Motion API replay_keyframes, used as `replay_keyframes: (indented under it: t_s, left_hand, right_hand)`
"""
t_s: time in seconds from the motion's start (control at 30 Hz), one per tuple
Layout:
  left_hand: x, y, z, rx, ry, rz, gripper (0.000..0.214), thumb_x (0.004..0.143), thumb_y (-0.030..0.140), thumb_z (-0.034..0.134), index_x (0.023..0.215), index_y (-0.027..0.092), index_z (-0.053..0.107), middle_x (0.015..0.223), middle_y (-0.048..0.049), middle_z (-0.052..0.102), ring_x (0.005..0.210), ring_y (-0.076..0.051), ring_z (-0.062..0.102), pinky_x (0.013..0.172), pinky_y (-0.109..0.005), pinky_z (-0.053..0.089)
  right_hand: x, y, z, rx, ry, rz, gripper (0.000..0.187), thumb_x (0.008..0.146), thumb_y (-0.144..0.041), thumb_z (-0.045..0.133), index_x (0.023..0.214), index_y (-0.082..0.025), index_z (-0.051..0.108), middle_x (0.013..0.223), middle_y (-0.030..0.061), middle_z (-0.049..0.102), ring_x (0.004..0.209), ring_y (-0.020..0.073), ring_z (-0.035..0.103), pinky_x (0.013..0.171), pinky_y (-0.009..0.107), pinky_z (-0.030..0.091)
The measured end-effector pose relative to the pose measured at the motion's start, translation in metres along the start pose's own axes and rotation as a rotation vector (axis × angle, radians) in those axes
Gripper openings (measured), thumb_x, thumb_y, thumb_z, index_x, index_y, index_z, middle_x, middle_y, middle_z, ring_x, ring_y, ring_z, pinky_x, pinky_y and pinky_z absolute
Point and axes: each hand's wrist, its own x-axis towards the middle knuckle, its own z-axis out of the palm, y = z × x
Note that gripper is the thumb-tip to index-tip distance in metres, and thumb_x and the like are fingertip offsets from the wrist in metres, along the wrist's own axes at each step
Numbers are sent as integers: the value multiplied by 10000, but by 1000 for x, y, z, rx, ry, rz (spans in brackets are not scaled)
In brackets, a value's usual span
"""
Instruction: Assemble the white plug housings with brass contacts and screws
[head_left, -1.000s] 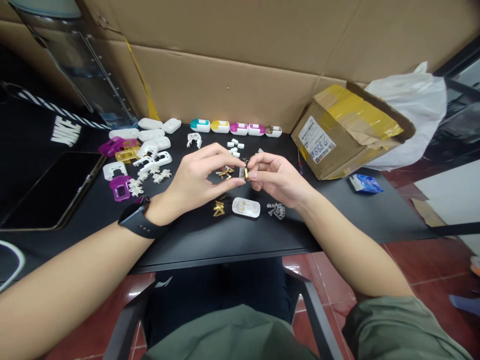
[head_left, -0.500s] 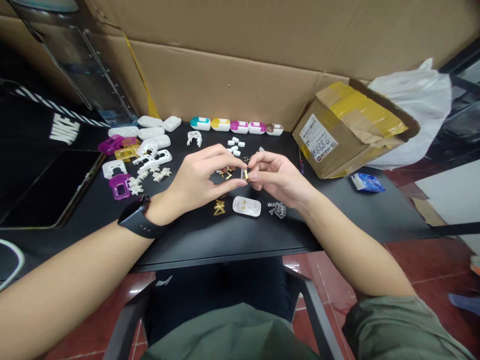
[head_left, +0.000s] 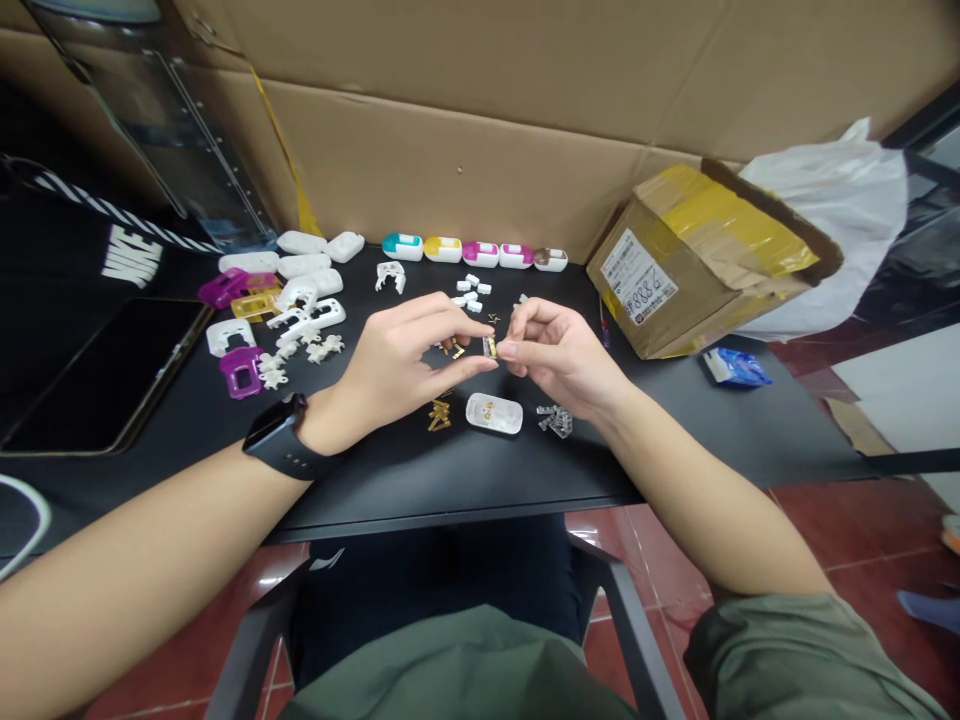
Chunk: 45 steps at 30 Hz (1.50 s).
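Note:
Both hands meet above the black table (head_left: 697, 430). My left hand (head_left: 401, 365), with a dark watch on its wrist, pinches one side of a small clear part with a brass contact (head_left: 490, 347). My right hand (head_left: 555, 352) pinches the other side of that same part. Just below them lies a white plug shell (head_left: 493, 413) with brass pieces inside. Loose brass contacts (head_left: 438, 415) lie left of the shell, and small clear plastic pieces (head_left: 556, 420) lie to its right.
White and magenta plastic housings (head_left: 279, 315) are scattered at the left. A row of finished coloured plugs (head_left: 472, 253) stands by the cardboard wall. A taped cardboard box (head_left: 697, 262) and white bag sit at the right, a dark tablet (head_left: 105, 375) at the far left.
Both hands have stayed pinched on the small part; they drifted slightly right and the fingers shifted a little on it.

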Motion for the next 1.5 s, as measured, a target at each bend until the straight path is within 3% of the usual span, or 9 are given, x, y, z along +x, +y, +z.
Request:
replay_keyframes:
  t_s: [0.8, 1.03, 1.17, 1.5]
  left_hand:
    - [-1, -1, 7, -172, 33, -44, 286, 999, 441, 853, 984, 165, 777, 817, -23, 730, 719, -140, 663, 657, -257, 514]
    - [-4, -6, 7, -88, -6, 0, 215, 1026, 391, 829, 1069, 181, 813, 871, -38, 767, 816, -180, 704, 765, -309, 559]
    - [-5, -8, 5, 29, -31, -29, 265, 1015, 463, 834, 1085, 208, 827, 939, -45, 799, 868, -202, 725, 842, -363, 574]
    - [-2, -7, 2, 5, -33, -69, 308, 1055, 521, 773, 1062, 215, 804, 975, -46, 799, 909, -210, 728, 860, -368, 577]
  right_hand:
    - [-5, 0, 4, 33, 10, 94, 432, 664, -232, 1087, 800, -206, 677, 759, -35, 697, 664, 92, 621, 566, 195, 506]
    - [-6, -1, 0, -126, -3, -2, 341, 747, -246, 1050, 845, -209, 726, 788, -9, 718, 683, 106, 626, 582, 219, 509]
    - [-5, 1, -2, -236, 20, -64, 305, 795, -296, 1028, 872, -215, 744, 832, 8, 735, 706, 127, 633, 589, 252, 513]
    - [-3, 2, -1, -232, 28, -60, 311, 798, -317, 1028, 873, -213, 744, 822, -2, 726, 679, 116, 626, 588, 251, 520]
